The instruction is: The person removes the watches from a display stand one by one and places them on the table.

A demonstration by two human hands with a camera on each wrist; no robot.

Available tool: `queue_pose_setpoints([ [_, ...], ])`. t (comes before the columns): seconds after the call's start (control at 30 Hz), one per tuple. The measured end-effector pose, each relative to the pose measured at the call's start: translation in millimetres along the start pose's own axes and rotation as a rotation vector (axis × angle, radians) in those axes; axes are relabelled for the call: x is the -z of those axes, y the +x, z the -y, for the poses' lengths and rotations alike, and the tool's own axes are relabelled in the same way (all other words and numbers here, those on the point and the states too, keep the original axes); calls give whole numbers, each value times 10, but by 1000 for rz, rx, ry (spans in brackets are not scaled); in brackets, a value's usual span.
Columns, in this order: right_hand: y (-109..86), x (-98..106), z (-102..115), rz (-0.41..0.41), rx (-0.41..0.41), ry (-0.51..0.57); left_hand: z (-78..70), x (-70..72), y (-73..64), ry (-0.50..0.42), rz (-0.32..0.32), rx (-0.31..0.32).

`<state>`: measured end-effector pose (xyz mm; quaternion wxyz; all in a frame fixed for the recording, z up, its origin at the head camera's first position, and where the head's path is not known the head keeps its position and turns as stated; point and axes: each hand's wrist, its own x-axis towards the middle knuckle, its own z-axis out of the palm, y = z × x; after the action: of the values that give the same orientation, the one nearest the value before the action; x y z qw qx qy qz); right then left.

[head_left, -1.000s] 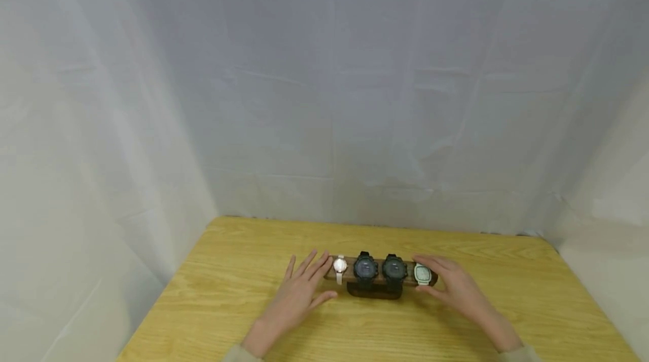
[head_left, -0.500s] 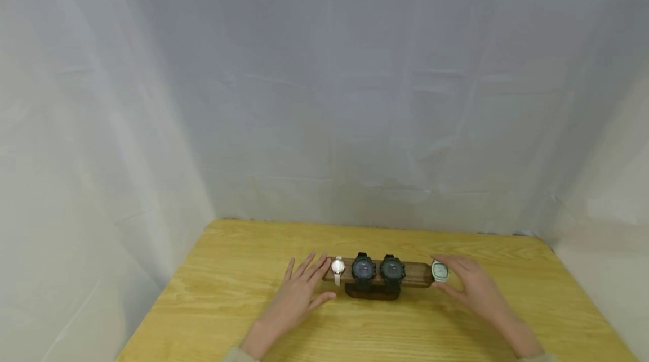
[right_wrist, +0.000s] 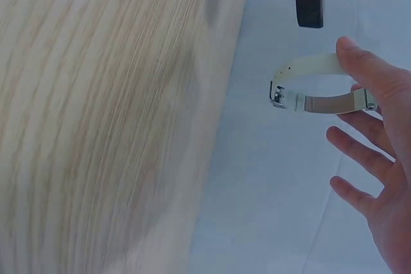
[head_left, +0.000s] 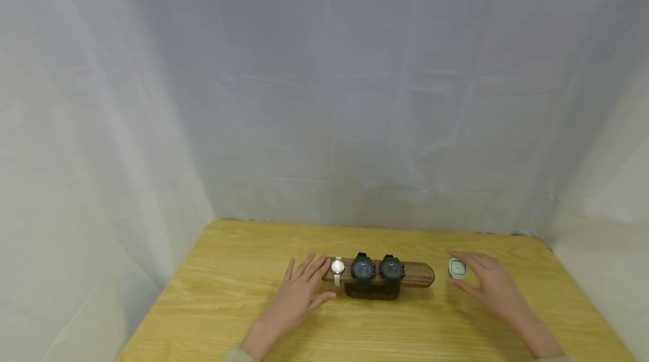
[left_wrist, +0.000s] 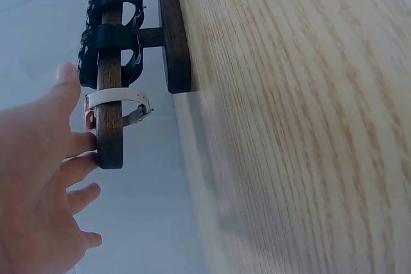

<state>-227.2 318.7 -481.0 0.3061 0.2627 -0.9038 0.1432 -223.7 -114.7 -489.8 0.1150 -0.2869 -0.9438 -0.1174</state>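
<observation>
A dark wooden watch stand (head_left: 418,275) holds a small white-strapped watch (head_left: 337,267) at its left end and two bulky black watches (head_left: 363,269) in the middle. My left hand (head_left: 296,301) has its fingers spread, the fingertips touching the bar's left end; the left wrist view shows them against the wood (left_wrist: 110,152). Off the bar's right end, my right hand (head_left: 494,289) pinches a pale green watch (head_left: 457,268) between thumb and fingers. In the right wrist view its buckled strap (right_wrist: 314,67) forms a closed loop, apart from the bar end (right_wrist: 309,4).
The stand's low base (head_left: 372,291) sits on a yellow wood-grain table (head_left: 243,249). Pale curtains (head_left: 324,97) hang behind the table and at both sides.
My right hand has slid the pale green watch off the bar's right end and carried it further right. My left hand stays at the left end.
</observation>
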Motion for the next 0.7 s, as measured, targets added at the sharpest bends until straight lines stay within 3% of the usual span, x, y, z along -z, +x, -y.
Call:
queue_pose_setpoints([
  [0.37,-143,30,-223,13,-8,-47,20,-19,1,-7,-5,9],
  [0.7,-226,86,-287,73,-60,-85,38,-32,-9,6,-17,4],
])
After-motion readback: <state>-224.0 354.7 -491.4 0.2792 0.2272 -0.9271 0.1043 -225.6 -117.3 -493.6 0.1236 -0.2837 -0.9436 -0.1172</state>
